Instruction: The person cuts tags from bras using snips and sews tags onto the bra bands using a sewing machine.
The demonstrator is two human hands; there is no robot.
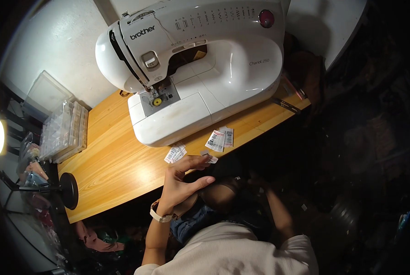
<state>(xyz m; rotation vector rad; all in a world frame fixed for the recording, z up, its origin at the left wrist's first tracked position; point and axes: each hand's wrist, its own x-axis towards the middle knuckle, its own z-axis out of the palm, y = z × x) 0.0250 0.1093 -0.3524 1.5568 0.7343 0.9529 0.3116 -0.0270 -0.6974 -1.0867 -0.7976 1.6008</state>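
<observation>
My left hand [185, 176], with a watch on its wrist, is at the front edge of the table. Its fingers stretch to the right and the thumb stands apart. The fingertips overlap a small printed paper tag [211, 159]; whether they press on it I cannot tell. Just behind the hand lie more printed tags [174, 153], and a fanned group of tags [216, 140] lies to the right. Down in the dark beside my lap is my right hand [256, 181], its fingers too dim to make out. Behind the tags stands a white sewing machine [241, 64].
The wooden table [106, 160] carries the machine. Clear plastic compartment boxes [65, 130] are stacked at its left, near a round black lamp base [69, 191]. A yellow bobbin [157, 101] shows in the machine's bed. A dark metal piece [286, 106] lies by the right edge.
</observation>
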